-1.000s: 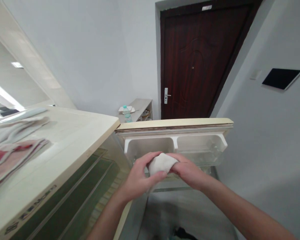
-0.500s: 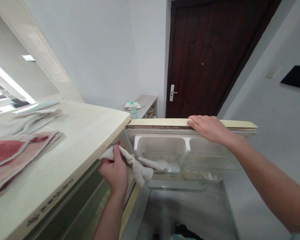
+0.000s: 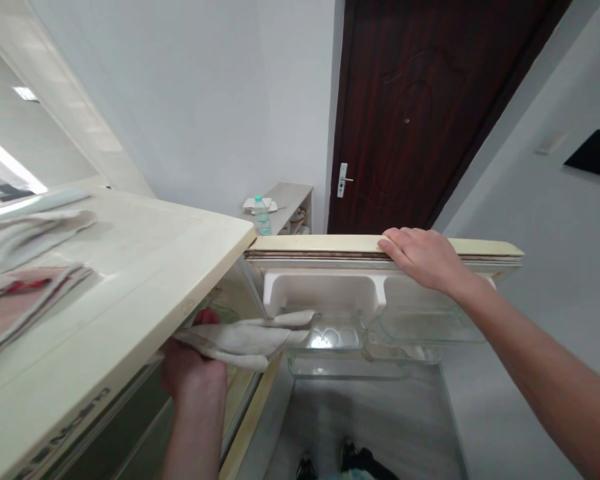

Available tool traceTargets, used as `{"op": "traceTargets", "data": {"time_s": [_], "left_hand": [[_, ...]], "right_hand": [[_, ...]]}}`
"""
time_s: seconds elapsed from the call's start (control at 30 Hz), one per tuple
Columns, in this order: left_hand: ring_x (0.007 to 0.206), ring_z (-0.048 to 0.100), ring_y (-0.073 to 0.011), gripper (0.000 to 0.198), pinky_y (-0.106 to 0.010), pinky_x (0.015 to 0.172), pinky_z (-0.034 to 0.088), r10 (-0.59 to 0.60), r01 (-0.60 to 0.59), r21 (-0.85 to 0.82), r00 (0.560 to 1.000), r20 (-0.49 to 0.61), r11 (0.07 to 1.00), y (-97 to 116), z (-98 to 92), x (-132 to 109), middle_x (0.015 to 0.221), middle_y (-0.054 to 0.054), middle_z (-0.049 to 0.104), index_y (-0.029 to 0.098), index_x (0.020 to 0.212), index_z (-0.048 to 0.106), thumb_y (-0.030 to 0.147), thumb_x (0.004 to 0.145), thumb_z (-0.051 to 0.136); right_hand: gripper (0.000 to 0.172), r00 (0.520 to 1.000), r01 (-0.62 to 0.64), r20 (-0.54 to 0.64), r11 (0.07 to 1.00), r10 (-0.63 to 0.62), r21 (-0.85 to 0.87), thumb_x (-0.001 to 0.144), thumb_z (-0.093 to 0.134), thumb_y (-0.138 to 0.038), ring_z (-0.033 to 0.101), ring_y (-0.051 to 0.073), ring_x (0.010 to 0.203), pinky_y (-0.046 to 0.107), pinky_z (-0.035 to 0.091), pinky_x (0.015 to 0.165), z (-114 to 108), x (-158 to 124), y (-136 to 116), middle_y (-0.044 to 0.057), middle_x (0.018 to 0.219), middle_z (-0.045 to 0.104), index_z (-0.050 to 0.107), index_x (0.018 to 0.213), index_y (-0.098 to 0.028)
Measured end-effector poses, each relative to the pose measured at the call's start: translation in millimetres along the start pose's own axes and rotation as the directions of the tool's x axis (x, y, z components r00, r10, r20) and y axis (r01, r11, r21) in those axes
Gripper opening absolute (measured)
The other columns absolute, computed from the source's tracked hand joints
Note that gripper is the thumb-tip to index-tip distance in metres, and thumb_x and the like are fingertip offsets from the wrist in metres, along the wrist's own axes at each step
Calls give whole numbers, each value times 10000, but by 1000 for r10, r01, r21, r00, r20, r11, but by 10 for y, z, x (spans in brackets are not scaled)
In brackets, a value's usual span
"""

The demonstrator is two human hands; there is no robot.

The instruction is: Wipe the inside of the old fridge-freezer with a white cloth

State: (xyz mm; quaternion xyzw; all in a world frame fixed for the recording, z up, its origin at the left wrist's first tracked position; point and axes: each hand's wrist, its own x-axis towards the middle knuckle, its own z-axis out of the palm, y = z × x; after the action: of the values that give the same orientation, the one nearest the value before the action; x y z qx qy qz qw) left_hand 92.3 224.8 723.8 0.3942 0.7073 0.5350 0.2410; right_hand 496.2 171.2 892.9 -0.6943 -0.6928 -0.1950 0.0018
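A whitish cloth (image 3: 250, 339) is gripped in my left hand (image 3: 195, 367), just inside the open refrigerator (image 3: 180, 253) beneath its top edge. The cloth's loose end trails right toward the door shelves; part of my fingers is hidden by the cloth and the refrigerator top. My right hand (image 3: 425, 257) rests over the upper edge of the refrigerator door (image 3: 330, 244), fingers curled across it. On the door's inner side are white moulded bins (image 3: 325, 293) and clear shelves (image 3: 350, 367) below them.
A folded pink-and-red cloth (image 3: 35, 293) and a grey cloth (image 3: 35, 233) lie on the refrigerator top. Behind the door stands a low shelf (image 3: 293, 193) with a clear bottle (image 3: 263, 217). A dark red door (image 3: 405, 120) is beyond. My feet (image 3: 347, 453) show on the floor.
My left hand has moved left and deeper under the refrigerator's top edge, drawing the cloth along. My right hand stays on the door edge. The view has shifted slightly.
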Motion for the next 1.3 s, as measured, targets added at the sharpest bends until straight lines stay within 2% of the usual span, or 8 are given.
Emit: {"op": "traceTargets", "data": {"time_s": [0.13,0.27,0.53,0.63,0.73,0.87,1.1,1.3], "left_hand": [[1122,660,-371,549,-513,891,546,-49,60,66,988,-149,996,-203,-61,-121,1097,-174,701,168,1047,628,619,940,333],[924,667,-443,478,-501,773,480,-89,70,409,996,27,910,-474,-320,-389,712,-147,646,243,667,545,678,852,475],[1030,652,-428,579,-486,805,481,-199,133,456,975,100,880,-453,-649,-529,890,-131,720,237,1046,773,705,885,474],[950,671,-332,437,-409,792,508,-320,302,139,938,134,943,-393,-548,-551,858,-86,712,212,988,770,605,856,632],[717,619,-184,283,-314,726,534,-468,461,-384,880,80,800,-255,-384,-584,739,-20,640,159,899,692,440,869,715],[906,653,-168,165,-378,947,560,-275,255,-761,956,105,596,94,-132,-616,921,-26,677,165,1009,660,316,942,662],[1407,476,-284,533,-424,1166,440,130,36,-909,987,98,414,552,437,-595,1421,-96,607,219,1221,693,618,867,710],[1347,557,-263,490,-392,1180,430,113,6,-828,990,83,560,337,756,-414,1254,-73,713,223,1158,734,573,818,783]], "right_hand": [[527,1000,-5,-13,1000,5,15,1091,218,-495,642,234,892,312,311,708,20,10,12,85,961,726,650,1093,-193],[537,1000,3,-23,1000,-3,8,1090,214,-498,645,237,901,320,308,704,43,28,25,85,951,721,656,1092,-194],[531,999,9,-33,1000,-9,-3,1085,212,-496,641,236,883,330,306,705,85,87,47,82,940,715,652,1079,-200],[521,999,16,-40,1000,-16,-6,1083,214,-488,640,240,885,336,308,707,87,91,51,81,938,713,648,1082,-200],[530,999,12,-37,1000,-12,1,1081,203,-494,640,244,886,336,302,702,84,93,52,82,938,716,646,1080,-204],[540,999,3,-34,1000,-3,-5,1079,186,-500,641,248,886,329,291,695,83,99,48,81,940,718,642,1085,-211],[549,999,-4,-41,1000,4,-4,1079,180,-499,640,249,872,329,282,684,60,74,32,80,922,713,650,1092,-215],[562,999,-6,-48,1000,6,-8,1075,185,-496,638,251,858,330,288,677,56,48,34,88,925,717,665,1083,-204]]}}
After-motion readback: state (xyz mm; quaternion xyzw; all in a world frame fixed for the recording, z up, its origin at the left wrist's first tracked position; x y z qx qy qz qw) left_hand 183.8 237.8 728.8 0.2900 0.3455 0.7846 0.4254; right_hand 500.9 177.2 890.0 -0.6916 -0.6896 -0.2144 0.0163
